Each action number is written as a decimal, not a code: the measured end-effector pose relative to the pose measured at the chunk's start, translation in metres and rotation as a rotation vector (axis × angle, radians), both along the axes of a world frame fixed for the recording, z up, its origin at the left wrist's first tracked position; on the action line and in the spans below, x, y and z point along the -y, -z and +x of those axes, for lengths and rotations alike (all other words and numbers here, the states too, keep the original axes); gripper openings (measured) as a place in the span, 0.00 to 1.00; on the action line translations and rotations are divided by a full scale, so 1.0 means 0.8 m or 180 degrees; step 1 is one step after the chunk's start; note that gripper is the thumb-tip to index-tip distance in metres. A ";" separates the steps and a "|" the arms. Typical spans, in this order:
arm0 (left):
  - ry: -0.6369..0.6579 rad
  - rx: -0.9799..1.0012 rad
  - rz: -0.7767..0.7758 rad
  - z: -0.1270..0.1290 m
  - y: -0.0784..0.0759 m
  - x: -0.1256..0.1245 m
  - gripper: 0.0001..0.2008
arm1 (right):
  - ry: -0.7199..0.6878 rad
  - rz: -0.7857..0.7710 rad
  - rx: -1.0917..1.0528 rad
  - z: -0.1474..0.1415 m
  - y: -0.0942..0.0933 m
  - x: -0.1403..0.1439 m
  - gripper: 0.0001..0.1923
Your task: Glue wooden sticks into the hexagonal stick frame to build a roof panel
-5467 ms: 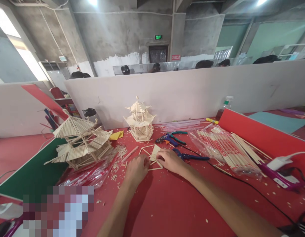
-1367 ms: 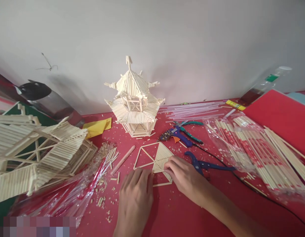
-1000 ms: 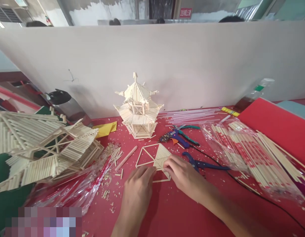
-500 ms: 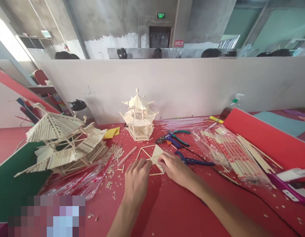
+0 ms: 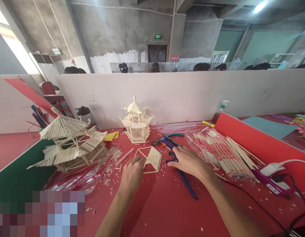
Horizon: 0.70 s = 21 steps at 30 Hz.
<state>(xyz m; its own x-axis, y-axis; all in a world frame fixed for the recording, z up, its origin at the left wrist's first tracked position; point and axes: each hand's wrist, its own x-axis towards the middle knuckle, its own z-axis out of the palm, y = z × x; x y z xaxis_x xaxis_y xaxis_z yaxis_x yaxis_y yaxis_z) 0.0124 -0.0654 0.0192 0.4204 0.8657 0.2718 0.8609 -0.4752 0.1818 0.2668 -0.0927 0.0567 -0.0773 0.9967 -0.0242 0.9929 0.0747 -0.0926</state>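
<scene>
A flat square stick frame (image 5: 152, 158), partly filled with sticks, lies on the red table (image 5: 162, 210). The fingertips of my left hand (image 5: 133, 170) touch its near left corner. My right hand (image 5: 189, 161) lies to the right of the frame with fingers spread, on top of the blue-handled cutters (image 5: 186, 185); it has not closed around them. Behind the frame stands a small stick pagoda (image 5: 136, 120). A blue glue gun (image 5: 164, 141) lies just beyond my right hand.
A large stick roof model (image 5: 68, 144) sits left on a green board (image 5: 16, 177) beside crumpled red wrappers (image 5: 83, 179). A bag of chopsticks (image 5: 221, 151), a red board (image 5: 253, 138), a purple plug strip (image 5: 273, 181) and a cable lie right. A partition (image 5: 179, 95) closes the back.
My right hand left the stick frame and moved right onto the blue cutters. My left hand stays at the frame. The camera tilted up and back.
</scene>
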 end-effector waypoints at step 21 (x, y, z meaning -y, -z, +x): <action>-0.0049 0.0665 0.0765 -0.013 -0.002 -0.003 0.14 | -0.0432 0.0615 -0.1318 -0.026 0.020 0.018 0.23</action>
